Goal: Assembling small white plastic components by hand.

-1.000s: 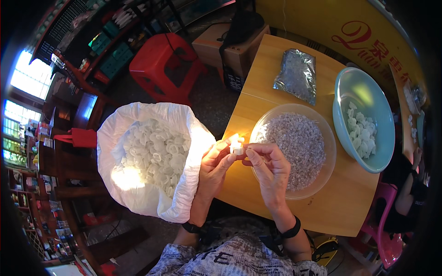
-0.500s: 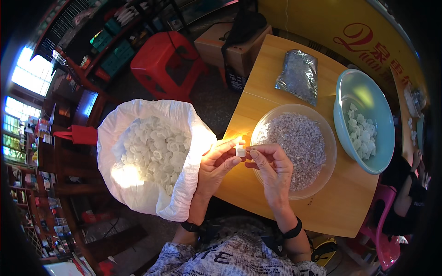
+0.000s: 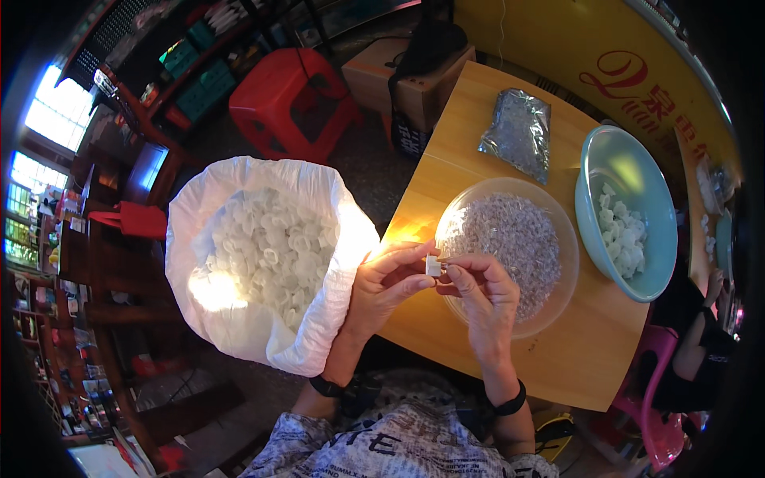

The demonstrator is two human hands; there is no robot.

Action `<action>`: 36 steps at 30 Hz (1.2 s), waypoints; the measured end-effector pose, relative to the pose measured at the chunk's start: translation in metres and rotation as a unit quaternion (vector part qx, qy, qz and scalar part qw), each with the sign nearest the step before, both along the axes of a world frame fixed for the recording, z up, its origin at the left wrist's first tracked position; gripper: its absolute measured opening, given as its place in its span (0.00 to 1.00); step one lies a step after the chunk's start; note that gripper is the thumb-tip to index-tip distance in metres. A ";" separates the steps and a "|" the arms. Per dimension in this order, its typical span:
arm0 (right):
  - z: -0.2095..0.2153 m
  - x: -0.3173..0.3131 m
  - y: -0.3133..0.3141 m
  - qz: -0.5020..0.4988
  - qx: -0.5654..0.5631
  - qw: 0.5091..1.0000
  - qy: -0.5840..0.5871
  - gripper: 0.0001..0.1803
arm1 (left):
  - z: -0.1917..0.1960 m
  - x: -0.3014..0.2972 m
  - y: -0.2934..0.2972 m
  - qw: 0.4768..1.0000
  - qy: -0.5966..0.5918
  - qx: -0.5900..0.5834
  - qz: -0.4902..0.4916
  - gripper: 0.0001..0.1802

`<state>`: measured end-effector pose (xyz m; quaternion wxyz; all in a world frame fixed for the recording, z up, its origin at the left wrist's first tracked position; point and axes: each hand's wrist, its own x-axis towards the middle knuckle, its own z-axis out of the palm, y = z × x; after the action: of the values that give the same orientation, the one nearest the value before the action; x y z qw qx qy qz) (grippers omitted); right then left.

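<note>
Between the fingertips of my left hand (image 3: pixel 390 283) is a small white plastic piece (image 3: pixel 433 266). My right hand (image 3: pixel 483 295) pinches at its right side; whatever those fingertips grip is too small to make out. Both hands are close together, over the near left rim of a round clear tub (image 3: pixel 510 263) filled with small transparent pieces. Left of my left wrist stands a white woven sack (image 3: pixel 319 334), its mouth wide and full of similar white plastic pieces (image 3: pixel 275 247). At the right of the table, a light blue basin (image 3: pixel 637 167) leans with a heap of white pieces (image 3: pixel 623 235) inside.
A silvery plastic bag (image 3: pixel 519 131) lies on the far part of the wooden table (image 3: pixel 446 151). Beyond the sack are a red stool (image 3: pixel 287 95) and a cardboard box (image 3: pixel 422 84). Another person's arm (image 3: pixel 695 342) and a pink chair (image 3: pixel 657 398) are at the far right.
Both hands have shifted slightly right with the white plastic piece still held between them. The view has also moved a little.
</note>
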<state>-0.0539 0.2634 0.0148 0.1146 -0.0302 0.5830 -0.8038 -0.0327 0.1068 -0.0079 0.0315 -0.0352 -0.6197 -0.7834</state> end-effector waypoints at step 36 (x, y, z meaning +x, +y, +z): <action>0.026 -0.083 0.261 -0.235 0.681 0.681 0.134 0.08 | 0.025 0.034 -0.073 0.818 -0.163 -0.518 0.191 0.34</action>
<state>-0.1367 0.5242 0.0412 -0.1677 0.0869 0.9666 -0.1735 0.0016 0.0339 0.0169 0.0559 0.2013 -0.9244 -0.3191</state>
